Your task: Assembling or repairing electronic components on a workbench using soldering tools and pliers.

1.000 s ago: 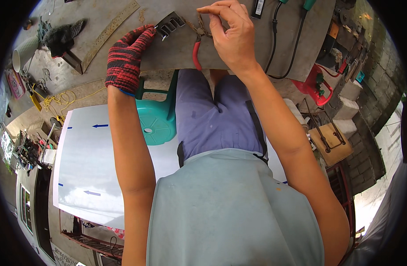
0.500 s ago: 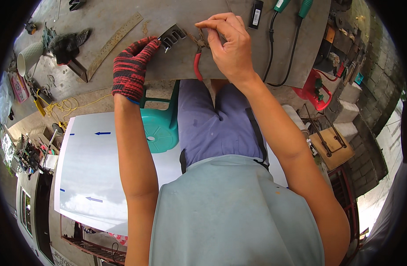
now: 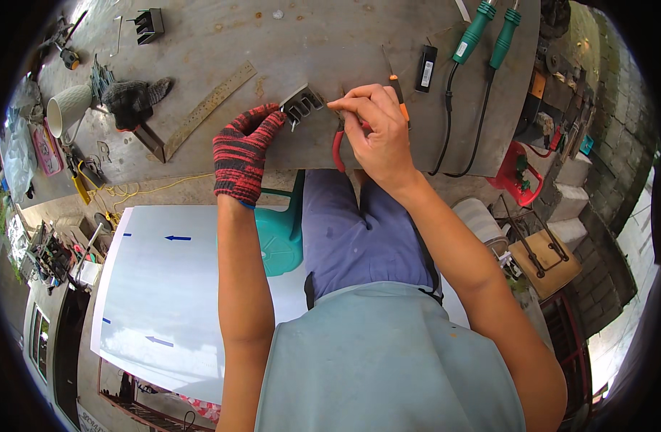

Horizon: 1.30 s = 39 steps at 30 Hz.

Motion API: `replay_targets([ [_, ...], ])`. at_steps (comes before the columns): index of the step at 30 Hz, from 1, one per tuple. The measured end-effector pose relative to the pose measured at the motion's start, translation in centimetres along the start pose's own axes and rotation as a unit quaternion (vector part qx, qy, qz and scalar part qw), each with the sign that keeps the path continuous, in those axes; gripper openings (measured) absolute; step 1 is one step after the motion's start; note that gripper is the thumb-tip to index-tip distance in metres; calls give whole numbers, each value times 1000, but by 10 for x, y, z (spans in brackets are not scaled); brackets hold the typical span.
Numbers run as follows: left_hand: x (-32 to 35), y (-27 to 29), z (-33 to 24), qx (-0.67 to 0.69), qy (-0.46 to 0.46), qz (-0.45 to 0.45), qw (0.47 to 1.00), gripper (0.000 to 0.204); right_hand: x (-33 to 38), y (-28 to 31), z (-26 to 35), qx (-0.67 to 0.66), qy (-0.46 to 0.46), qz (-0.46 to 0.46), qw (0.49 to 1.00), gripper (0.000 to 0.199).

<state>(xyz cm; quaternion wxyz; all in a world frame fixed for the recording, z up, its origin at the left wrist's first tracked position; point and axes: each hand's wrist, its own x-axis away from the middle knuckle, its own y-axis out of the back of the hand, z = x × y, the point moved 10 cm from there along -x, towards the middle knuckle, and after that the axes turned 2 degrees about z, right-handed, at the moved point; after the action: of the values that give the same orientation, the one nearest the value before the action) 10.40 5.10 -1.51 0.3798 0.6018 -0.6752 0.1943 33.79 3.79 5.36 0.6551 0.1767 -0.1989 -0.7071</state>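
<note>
My left hand (image 3: pixel 243 155), in a red and black knit glove, pinches the left end of a small grey metal bracket (image 3: pixel 305 99) with dark slots, tilted above the table. My bare right hand (image 3: pixel 379 133) is just right of the bracket, thumb and forefinger pressed together. Whatever sits between those fingertips is too small to make out. Under the right hand lie pliers with red handles (image 3: pixel 338 151), their jaws mostly hidden. An orange and black screwdriver (image 3: pixel 399 97) lies beyond that hand, partly covered by it.
On the metal table (image 3: pixel 201 54) are a worn steel ruler (image 3: pixel 212 108), a dark glove (image 3: pixel 132 101), a white cup (image 3: pixel 68 108), a black slotted part (image 3: pixel 148 27), a black box (image 3: pixel 426 68) and two green-handled cable tools (image 3: pixel 474 32). A green stool (image 3: pixel 276 245) stands below the edge.
The view has shifted, so everything sits lower and further right, and more of the far table shows. My right fingertips have come closer to the bracket. The left hand keeps its hold.
</note>
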Motion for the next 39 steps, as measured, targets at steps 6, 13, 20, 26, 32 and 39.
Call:
replay_targets([
  [6, -2, -1, 2, -1, 1, 1, 1000, 30, -10, -15, 20, 28, 60, -8, 998, 20],
  [13, 1, -1, -4, -13, 15, -12, 1000, 32, -29, -49, 41, 66, 150, 76, 984, 24],
  [20, 0, -3, -1, -3, -13, -17, 1000, 34, -35, -56, 45, 82, 231, 113, 963, 19],
  [26, -3, 8, 13, -68, -22, -43, 996, 38, -42, -56, 57, 40, 242, 117, 962, 13],
  [32, 8, -3, 9, 34, -155, -25, 987, 38, -43, -54, 47, 22, 262, 122, 957, 12],
  [39, 3, -10, 11, -5, -159, -32, 987, 42, -43, -59, 47, 11, 272, 136, 952, 11],
])
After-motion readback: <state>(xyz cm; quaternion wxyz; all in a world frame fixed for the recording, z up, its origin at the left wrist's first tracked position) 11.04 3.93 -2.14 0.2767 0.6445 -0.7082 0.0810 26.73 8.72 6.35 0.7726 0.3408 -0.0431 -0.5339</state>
